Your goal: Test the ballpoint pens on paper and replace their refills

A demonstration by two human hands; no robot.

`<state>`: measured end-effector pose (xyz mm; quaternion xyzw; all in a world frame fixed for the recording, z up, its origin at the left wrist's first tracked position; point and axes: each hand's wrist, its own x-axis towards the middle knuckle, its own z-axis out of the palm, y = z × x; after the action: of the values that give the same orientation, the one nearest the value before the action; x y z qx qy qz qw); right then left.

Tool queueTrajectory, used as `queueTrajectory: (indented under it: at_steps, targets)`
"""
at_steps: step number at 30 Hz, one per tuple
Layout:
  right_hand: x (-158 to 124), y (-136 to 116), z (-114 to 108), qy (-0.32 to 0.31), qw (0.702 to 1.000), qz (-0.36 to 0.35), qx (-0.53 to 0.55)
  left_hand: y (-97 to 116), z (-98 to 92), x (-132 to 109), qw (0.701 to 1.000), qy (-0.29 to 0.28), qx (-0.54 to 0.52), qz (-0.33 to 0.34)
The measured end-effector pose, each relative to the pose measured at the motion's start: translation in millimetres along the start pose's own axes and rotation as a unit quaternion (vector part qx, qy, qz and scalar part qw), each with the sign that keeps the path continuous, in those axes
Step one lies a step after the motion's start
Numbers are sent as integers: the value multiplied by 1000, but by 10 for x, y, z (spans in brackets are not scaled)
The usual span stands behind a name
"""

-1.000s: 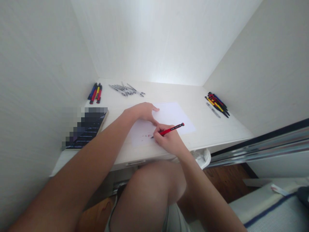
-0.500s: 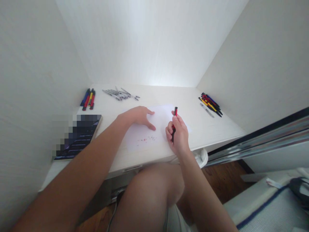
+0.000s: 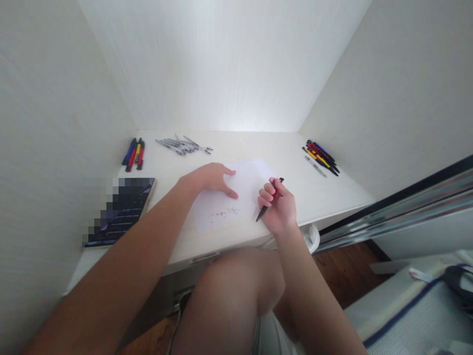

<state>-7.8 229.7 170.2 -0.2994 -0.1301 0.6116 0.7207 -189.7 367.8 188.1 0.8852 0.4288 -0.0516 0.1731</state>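
Observation:
A sheet of white paper (image 3: 246, 185) with small coloured marks near its lower edge lies on the white desk (image 3: 207, 236). My left hand (image 3: 210, 178) rests on the sheet's left part, thumb and fingers apart, holding nothing. At the sheet's right side, my right hand (image 3: 278, 207) has its fingers wrapped round a red and black pen (image 3: 263, 212). The pen's dark tip points down and to the left, and its other end shows above the thumb.
Thin grey pens (image 3: 181, 145) lie in a heap at the back left, beside thick coloured markers (image 3: 135, 154). A dark tablet-like device (image 3: 125, 209) is at the left. Coloured pens (image 3: 320, 157) and a clear pen (image 3: 316, 166) lie at the right.
My right hand has turned and shifted a little right. The pen in it has gone from nearly upright to slanted, its tip towards the lower left. My left hand has stayed on the paper.

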Motion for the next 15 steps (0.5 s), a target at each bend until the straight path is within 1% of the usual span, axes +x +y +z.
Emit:
queueTrajectory:
  at_steps: [2, 3, 6, 9, 12, 15]
  targets:
    - [25, -25, -80, -24, 1000, -7, 17, -8, 7, 4, 1000, 2, -4, 2]
    - [31, -34, -120, -38, 999, -22, 13, -11, 9, 4, 1000, 2, -7, 2]
    - [20, -44, -203, -82, 991, -94, -40, -12, 12, -1, 1000, 3, -14, -2]
    - [-15, -46, -213, -103, 980, -148, -79, -10, 16, -4, 1000, 3, -14, -8]
    - [-36, -51, -205, -103, 981, -150, -72, -16, 23, 4, 1000, 4, -13, -7]
    - [-34, -53, -215, -93, 987, -125, -48, -31, 35, 18, 1000, 5, -16, -3]
